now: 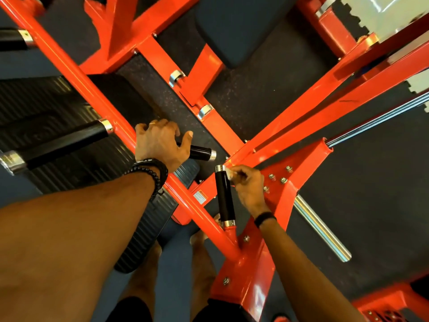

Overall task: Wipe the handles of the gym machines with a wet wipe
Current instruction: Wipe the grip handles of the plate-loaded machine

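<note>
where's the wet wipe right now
In the head view, right of centre: the wet wipe is pinched in the right hand against the upright black handle, near its top.

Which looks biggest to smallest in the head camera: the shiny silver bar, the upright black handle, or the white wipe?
1. Shiny silver bar.
2. Upright black handle, shorter here, though nearness to the camera makes this pair unsure.
3. White wipe, tiny, mostly hidden in the right hand.

Setting: you are in a gym. Evidence: orange-red steel machine frame [97, 89] with bolted plates, black rubber-gripped handles [224, 196] capped in chrome, dark padded seat cushion [236, 29], ribbed black footplate [53, 105], chrome weight peg [322, 231]. Under you, speckled black rubber flooring [255, 94] with interlocking tile edges at upper right.
</note>
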